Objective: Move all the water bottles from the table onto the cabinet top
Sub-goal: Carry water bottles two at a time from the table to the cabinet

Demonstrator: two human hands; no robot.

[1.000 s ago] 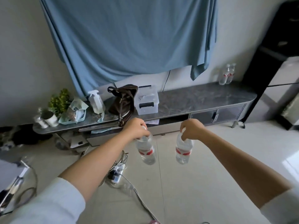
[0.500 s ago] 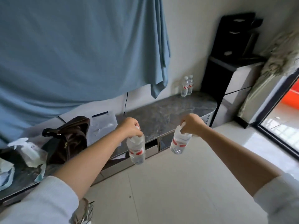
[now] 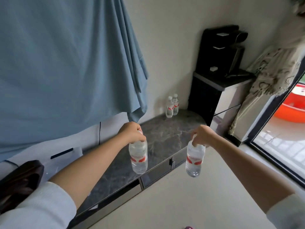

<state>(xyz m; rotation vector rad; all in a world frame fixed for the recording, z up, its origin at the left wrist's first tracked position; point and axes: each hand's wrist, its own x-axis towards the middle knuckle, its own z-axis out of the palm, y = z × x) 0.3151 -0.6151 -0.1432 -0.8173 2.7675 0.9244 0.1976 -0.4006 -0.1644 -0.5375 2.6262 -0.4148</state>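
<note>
1. Since the earlier frame you closed on the marble-topped cabinet; its rounded end loomed nearer.
2. Your left hand clenched the neck of one water bottle so it hung upright above the top.
3. Your right hand likewise pinched the second bottle, which hung past the front edge.
4. Two placed bottles stood touching by the wall, probably marking your spot.
</note>
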